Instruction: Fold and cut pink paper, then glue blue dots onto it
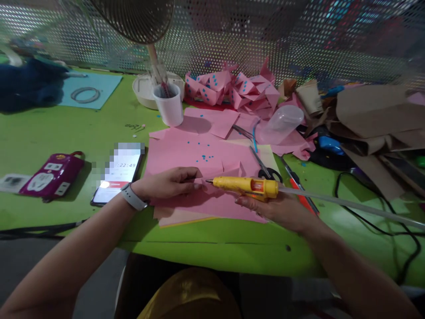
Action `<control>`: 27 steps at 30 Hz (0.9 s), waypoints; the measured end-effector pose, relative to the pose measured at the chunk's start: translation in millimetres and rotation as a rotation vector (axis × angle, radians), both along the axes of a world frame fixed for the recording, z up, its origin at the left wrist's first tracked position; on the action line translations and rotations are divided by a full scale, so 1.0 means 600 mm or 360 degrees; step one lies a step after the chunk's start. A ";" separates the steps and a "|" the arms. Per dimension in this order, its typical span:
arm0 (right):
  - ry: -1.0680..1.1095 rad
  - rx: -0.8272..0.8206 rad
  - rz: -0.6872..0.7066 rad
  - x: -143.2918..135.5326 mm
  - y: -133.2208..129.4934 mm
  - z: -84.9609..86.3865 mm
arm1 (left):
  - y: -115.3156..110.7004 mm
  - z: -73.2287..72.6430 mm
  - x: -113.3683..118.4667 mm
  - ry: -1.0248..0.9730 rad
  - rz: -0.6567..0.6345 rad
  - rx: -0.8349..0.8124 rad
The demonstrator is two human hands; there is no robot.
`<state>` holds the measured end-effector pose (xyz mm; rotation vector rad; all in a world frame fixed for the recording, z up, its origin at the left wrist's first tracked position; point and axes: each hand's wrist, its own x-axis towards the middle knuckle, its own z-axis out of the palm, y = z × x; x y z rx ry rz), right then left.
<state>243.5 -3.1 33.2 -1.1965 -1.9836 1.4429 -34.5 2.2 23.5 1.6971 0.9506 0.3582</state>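
Observation:
My right hand (265, 208) is closed around a yellow hot glue gun (245, 185), its nozzle pointing left. A long clear glue stick (348, 203) trails from the gun's back end. The fingers of my left hand (175, 181) pinch a small folded piece of pink paper (199, 181), and the nozzle tip is right at that paper. Under both hands lie stacked pink sheets (179, 155) with small blue dots scattered on them. Scissors with black handles (270, 174) and a red-and-black cutter knife (300, 186) rest just beyond the gun.
A lit phone (121, 170) and a purple power adapter (53, 176) lie at the left. Further back are a white cup (170, 106), a fan (136, 17) and folded pink paper shapes (232, 86). At the right sit brown paper scraps (372, 110), a clear plastic cup (282, 124) and a black cable (361, 221).

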 end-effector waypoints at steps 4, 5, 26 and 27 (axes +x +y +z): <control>-0.0046 0.0016 0.0006 0.001 0.000 -0.004 | 0.000 0.000 0.000 -0.0013 -0.0020 -0.0035; -0.0050 0.0025 -0.0001 0.000 0.000 -0.004 | 0.000 0.000 -0.001 -0.0020 -0.0021 -0.0044; 0.0126 0.0322 -0.0202 -0.013 -0.013 -0.022 | -0.023 0.003 0.024 -0.0668 0.0343 -0.0495; 0.0100 0.0348 -0.0190 -0.012 -0.014 -0.023 | -0.023 0.003 0.024 -0.0676 0.0337 -0.0505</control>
